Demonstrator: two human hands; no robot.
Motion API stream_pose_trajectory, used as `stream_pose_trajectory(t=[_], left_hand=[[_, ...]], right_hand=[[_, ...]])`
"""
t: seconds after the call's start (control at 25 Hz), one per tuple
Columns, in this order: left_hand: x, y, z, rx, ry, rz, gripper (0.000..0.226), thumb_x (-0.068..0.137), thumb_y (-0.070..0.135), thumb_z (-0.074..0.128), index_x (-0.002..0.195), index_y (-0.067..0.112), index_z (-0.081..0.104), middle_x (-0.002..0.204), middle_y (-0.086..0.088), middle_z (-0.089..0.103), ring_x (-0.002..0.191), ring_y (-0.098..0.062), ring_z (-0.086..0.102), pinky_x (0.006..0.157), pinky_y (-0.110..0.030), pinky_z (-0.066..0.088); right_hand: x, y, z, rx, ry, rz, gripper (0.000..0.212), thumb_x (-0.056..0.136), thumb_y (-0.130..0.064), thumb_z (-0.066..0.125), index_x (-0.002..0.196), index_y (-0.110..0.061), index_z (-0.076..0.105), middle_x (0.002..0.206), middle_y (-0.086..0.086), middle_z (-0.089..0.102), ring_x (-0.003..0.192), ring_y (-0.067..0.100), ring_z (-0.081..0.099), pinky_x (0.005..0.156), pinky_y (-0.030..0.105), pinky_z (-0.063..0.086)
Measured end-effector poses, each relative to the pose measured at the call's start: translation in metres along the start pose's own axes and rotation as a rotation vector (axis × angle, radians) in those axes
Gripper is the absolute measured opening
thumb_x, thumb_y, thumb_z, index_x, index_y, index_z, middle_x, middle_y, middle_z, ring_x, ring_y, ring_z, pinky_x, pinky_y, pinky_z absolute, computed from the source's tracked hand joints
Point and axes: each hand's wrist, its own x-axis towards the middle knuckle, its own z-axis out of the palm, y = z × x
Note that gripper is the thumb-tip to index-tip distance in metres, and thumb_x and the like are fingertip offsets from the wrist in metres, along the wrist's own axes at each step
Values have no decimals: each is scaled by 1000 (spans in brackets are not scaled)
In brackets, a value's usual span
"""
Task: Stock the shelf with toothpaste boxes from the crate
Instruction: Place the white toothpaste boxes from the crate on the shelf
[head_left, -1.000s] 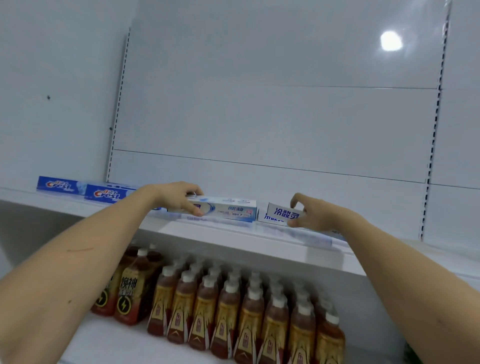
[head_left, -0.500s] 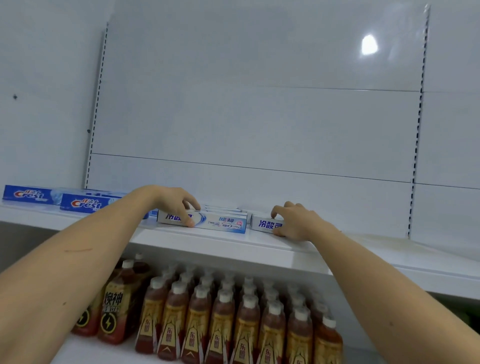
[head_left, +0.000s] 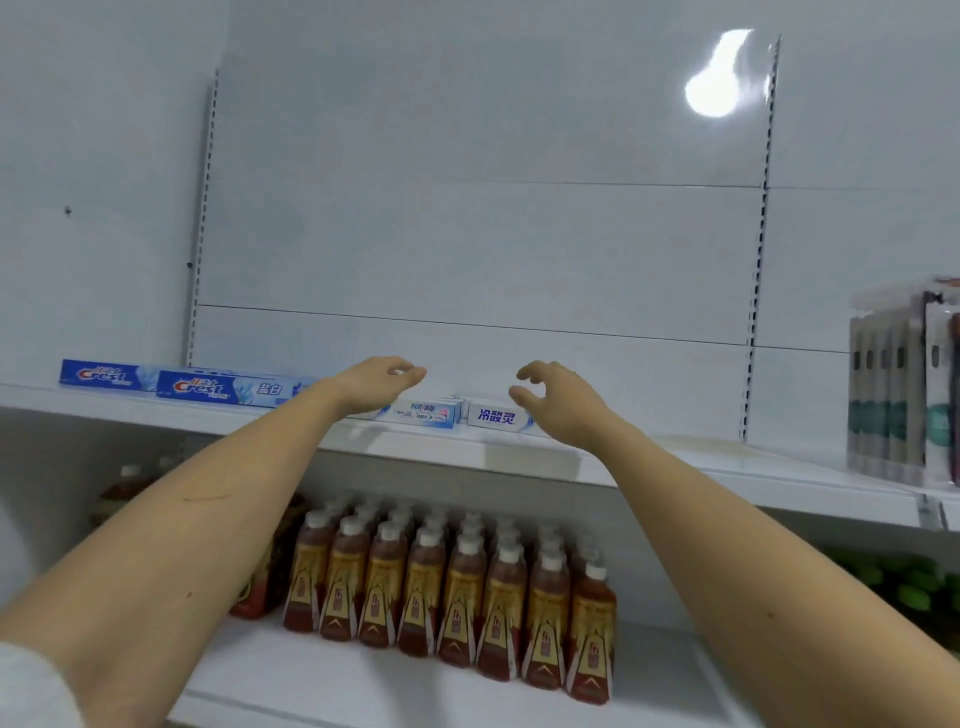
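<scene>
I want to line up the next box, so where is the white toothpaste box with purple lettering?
The white toothpaste box with purple lettering lies on the white shelf, centre of view, below the right hand.

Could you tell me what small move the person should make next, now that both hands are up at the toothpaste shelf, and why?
Probably draw both hands back and reach down for more boxes. The left hand and right hand hover with loose fingers, holding nothing, above the white toothpaste boxes, which already lie flat on the shelf. Bare shelf remains to their right. The crate is out of view.
</scene>
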Motion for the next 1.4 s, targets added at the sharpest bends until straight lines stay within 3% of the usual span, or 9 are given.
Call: stream_pose_trajectory(t=[0.12,0.28,0.48,0.64,0.84,1.08,1.16,1.28,1.4], left_hand=[[-42,16,14,-137,150,17,57,103,50,32,148,16,39,155,-3,38,141,-21,36,113,-35,25],[-91,22,33,-375,349,3,51,105,43,29,144,14,47,148,-5,47,132,-18,43,106,-29,28],[-156,-5,81,-664,455,-34,46,106,38,27,136,19,55,138,-2,56,132,-16,44,99,-26,27],[-211,-66,136,-729,356,-195,48,106,41,23,133,20,57,135,-3,58,130,-15,47,98,-27,28],[-298,-148,183,-745,183,-492,50,106,44,18,137,24,52,142,-3,53,135,-20,39,99,-32,25],[-397,-239,245,-713,22,-784,50,105,48,21,142,27,47,146,-3,48,139,-24,38,107,-39,26],[-421,-257,269,-708,-4,-847,51,105,46,21,142,24,47,145,-6,49,137,-25,39,104,-36,27],[-444,-279,307,-734,-44,-920,49,105,46,25,141,24,49,146,-4,48,138,-25,39,111,-40,27],[-458,-300,351,-760,-82,-1029,50,102,50,29,138,26,53,144,-4,51,132,-24,47,112,-40,33]], right_hand=[[-31,-21,0,355,65,-4,40,100,-40,45,134,-21,52,132,-1,55,119,17,52,96,30,41],[-77,-50,11,696,4,35,41,102,-40,40,136,-19,50,130,-6,54,115,10,50,93,27,38],[-136,-75,73,968,-118,225,51,101,-48,34,139,-18,51,138,-1,55,127,16,49,112,44,36],[-202,-85,148,1044,-323,401,62,98,-60,31,146,-24,43,149,-5,44,137,16,40,115,47,32],[-290,-108,232,1062,-461,650,58,103,-53,26,144,-18,44,146,0,47,133,20,44,111,44,36],[-389,-132,312,1025,-612,853,63,101,-57,23,147,-17,41,149,0,43,137,22,41,113,46,34],[-420,-129,330,989,-654,926,64,101,-58,22,146,-18,41,151,1,41,137,23,40,114,47,31],[-460,-108,357,962,-731,1024,65,102,-57,21,149,-16,38,153,4,38,140,25,37,114,43,27],[-496,-71,381,953,-745,1180,61,100,-60,26,139,-18,47,135,-3,53,122,19,49,108,36,33]])
